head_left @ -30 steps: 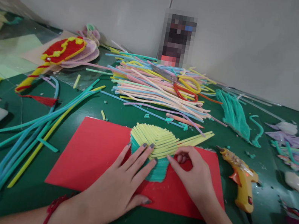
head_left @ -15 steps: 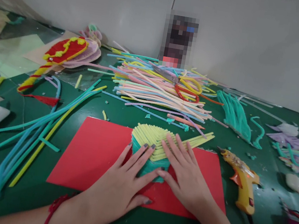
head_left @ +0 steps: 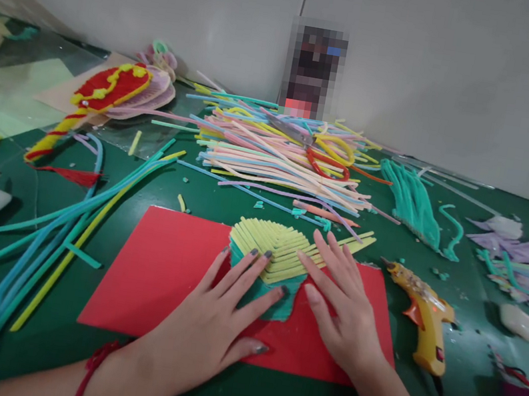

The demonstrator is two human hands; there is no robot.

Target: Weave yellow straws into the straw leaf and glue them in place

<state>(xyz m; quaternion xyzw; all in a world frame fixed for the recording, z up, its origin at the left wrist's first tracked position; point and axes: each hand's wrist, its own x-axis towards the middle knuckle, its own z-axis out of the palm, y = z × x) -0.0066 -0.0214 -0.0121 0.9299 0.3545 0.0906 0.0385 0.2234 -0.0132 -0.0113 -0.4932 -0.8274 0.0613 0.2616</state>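
A red sheet of card (head_left: 150, 273) lies in front of me. On it sits a shape made of pipe cleaners: yellow strips (head_left: 268, 236) laid in slanting rows above a teal part (head_left: 284, 306). My left hand (head_left: 219, 315) rests spread over the left side of the shape, its fingertips touching the yellow and teal strips. At the right edge of the shape, my right hand (head_left: 341, 299) lies with fingers stretched out over the yellow ends (head_left: 361, 241) that stick out past it. Neither hand grips anything.
Behind the card is a pile of coloured pipe cleaners (head_left: 280, 167) with scissors (head_left: 327, 154) on top. A yellow glue gun (head_left: 427, 320) with a cord lies right. Blue and teal strips (head_left: 39, 255) and a red-and-yellow fan shape (head_left: 110, 88) are left. A blurred upright object (head_left: 313, 71) leans on the wall.
My right hand has slid to the right, off the middle of the yellow strips, uncovering more of them. My left hand stays nearly in place on the shape.
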